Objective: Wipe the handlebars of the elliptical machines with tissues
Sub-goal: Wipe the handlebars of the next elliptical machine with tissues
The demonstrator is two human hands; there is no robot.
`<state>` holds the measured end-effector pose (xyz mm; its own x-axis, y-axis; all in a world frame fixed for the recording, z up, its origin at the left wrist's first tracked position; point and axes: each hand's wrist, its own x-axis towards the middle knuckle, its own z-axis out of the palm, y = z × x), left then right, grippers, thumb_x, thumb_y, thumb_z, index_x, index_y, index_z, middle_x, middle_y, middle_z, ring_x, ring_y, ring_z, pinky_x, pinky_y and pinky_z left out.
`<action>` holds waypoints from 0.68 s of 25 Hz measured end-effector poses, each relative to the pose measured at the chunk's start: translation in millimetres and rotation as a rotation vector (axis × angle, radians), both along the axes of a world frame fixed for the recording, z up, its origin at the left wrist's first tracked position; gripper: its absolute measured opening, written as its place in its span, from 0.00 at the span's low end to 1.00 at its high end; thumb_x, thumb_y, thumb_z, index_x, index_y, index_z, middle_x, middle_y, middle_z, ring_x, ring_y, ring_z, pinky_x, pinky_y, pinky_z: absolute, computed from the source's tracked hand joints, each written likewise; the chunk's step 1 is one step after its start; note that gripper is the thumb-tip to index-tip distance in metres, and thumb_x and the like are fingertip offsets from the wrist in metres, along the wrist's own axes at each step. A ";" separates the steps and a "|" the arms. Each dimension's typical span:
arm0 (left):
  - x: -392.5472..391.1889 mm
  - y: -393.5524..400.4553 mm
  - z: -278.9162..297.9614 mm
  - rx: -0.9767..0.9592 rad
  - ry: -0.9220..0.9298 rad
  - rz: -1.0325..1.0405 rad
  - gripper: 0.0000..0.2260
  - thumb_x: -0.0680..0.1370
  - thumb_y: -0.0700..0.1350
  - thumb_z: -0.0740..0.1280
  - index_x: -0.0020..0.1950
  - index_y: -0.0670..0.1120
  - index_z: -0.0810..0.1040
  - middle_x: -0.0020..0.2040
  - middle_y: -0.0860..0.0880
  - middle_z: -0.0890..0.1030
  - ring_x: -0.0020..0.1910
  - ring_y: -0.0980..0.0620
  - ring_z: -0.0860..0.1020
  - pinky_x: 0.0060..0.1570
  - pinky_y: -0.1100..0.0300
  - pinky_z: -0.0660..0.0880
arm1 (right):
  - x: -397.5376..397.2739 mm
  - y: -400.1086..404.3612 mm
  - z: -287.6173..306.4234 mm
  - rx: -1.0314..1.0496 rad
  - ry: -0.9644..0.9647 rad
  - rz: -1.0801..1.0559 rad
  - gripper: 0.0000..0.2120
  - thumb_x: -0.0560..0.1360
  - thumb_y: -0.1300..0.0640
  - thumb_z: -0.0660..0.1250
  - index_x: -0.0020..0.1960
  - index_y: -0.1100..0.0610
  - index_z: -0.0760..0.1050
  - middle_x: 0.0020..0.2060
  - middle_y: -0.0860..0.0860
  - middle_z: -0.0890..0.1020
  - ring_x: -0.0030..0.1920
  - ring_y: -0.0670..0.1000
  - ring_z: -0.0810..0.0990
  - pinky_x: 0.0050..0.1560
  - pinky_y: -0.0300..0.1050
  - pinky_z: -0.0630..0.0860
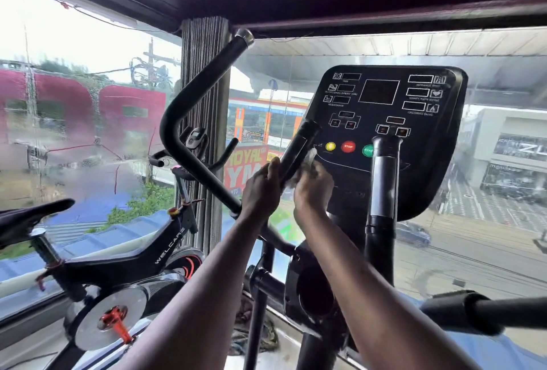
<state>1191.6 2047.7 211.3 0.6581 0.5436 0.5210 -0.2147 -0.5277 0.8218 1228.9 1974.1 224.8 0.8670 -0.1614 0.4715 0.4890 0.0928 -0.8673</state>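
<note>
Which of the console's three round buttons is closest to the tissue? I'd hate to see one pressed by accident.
The yellow button, leftmost of the three, sits just right of the tissue; the red STOP button and green button lie farther right.

Floor visible only in a narrow strip at the bottom centre of the head view, pale and glossy, running along the base of the window glass. A crumpled cloth, dark green and brown, lies directly on it beside the elliptical's upright post. The elliptical's black frame base rises from this strip. To the left, the spin bike with its chrome flywheel stands alongside; its contact with the floor falls outside the view.
</note>
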 end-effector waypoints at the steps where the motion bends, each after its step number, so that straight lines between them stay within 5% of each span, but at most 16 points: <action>1: -1.2 1.5 -4.4 -0.026 0.002 -0.039 0.21 0.82 0.57 0.52 0.39 0.49 0.76 0.35 0.47 0.79 0.40 0.45 0.76 0.43 0.53 0.69 | -1.4 0.9 0.2 0.034 -0.014 -0.029 0.05 0.75 0.59 0.64 0.47 0.59 0.77 0.40 0.55 0.82 0.41 0.55 0.79 0.44 0.44 0.75; 3: -6.1 7.0 -19.3 -0.167 -0.046 -0.169 0.20 0.81 0.57 0.54 0.34 0.52 0.74 0.28 0.54 0.74 0.33 0.50 0.72 0.40 0.55 0.68 | -23.9 3.3 -26.6 -0.063 -0.171 -0.072 0.06 0.75 0.60 0.65 0.51 0.60 0.76 0.46 0.55 0.81 0.46 0.52 0.77 0.48 0.40 0.71; 6: -20.3 8.6 -33.1 -0.367 -0.100 -0.317 0.16 0.84 0.49 0.54 0.41 0.51 0.76 0.27 0.56 0.77 0.28 0.59 0.75 0.32 0.64 0.72 | -49.4 -1.2 -83.5 -0.275 -0.451 0.012 0.03 0.76 0.61 0.65 0.49 0.58 0.77 0.44 0.48 0.77 0.45 0.44 0.74 0.47 0.31 0.69; 9: -27.6 5.8 -36.3 -0.414 -0.089 -0.372 0.15 0.84 0.46 0.53 0.43 0.48 0.75 0.31 0.53 0.77 0.30 0.58 0.74 0.33 0.66 0.70 | -37.7 2.9 -76.7 -0.148 -0.257 0.039 0.06 0.77 0.53 0.64 0.49 0.55 0.76 0.45 0.49 0.79 0.45 0.49 0.78 0.47 0.44 0.75; 13: -27.1 12.0 -45.0 -0.436 -0.071 -0.362 0.14 0.84 0.48 0.55 0.53 0.42 0.77 0.42 0.47 0.81 0.31 0.57 0.76 0.30 0.63 0.72 | -60.7 12.7 -111.6 -0.309 -0.434 0.040 0.06 0.74 0.63 0.64 0.48 0.56 0.78 0.44 0.51 0.78 0.43 0.50 0.77 0.45 0.44 0.73; 15: -27.0 9.1 -48.3 -0.361 -0.067 -0.334 0.14 0.83 0.50 0.57 0.56 0.42 0.77 0.45 0.45 0.81 0.35 0.55 0.77 0.32 0.64 0.74 | -52.6 13.9 -127.2 -0.243 -0.239 0.034 0.08 0.75 0.62 0.65 0.44 0.50 0.76 0.42 0.50 0.80 0.43 0.53 0.79 0.46 0.50 0.75; 17: -22.7 7.9 -52.9 -0.275 -0.085 -0.264 0.11 0.81 0.51 0.61 0.48 0.46 0.76 0.37 0.49 0.79 0.31 0.56 0.75 0.30 0.63 0.72 | -42.6 19.9 -117.2 -0.003 0.033 0.001 0.07 0.76 0.59 0.64 0.43 0.48 0.74 0.40 0.50 0.82 0.41 0.54 0.80 0.45 0.53 0.76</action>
